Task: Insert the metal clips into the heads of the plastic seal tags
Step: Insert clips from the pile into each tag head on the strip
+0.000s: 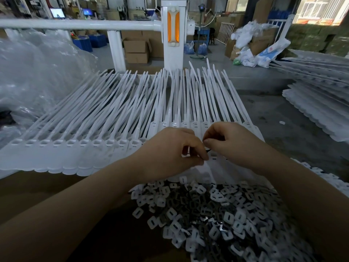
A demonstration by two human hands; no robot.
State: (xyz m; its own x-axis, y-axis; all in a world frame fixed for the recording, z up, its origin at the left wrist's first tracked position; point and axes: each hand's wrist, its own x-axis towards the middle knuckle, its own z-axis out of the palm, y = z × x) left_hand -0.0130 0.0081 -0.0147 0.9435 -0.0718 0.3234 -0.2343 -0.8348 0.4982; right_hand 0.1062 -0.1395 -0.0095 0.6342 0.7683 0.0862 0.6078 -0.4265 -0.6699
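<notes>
Now, left to right across the worktop (47,188):
Far left: crinkled clear plastic bags (37,72) piled beside the tags.
Seal tags: a joined row of white plastic seal tags (94,118) lies flat, tails fanning away from the person, heads (84,143) in a line along the near side, slots facing up.
Left hand: the left hand (170,148) is over the middle of the row, fingers curled down, thumb and fingertips pinched together; too small to tell exactly what sits in the pinch.
Between the hands: a thin dark sliver (207,150), likely a clip, shows right where thumb tips nearly meet.
Right hand: the right hand (230,142) is curled as well, thumb pressed against bent forefinger, close beside the left hand and just above a tag head.
Clips: a heap of grey metal clips (217,214) mixed with small white plastic pieces spreads on the near worktop, under the right forearm.
Far right: more stacked white tag sheets (317,99) lie well apart.
Behind: a white post (173,44) with an orange insert.
</notes>
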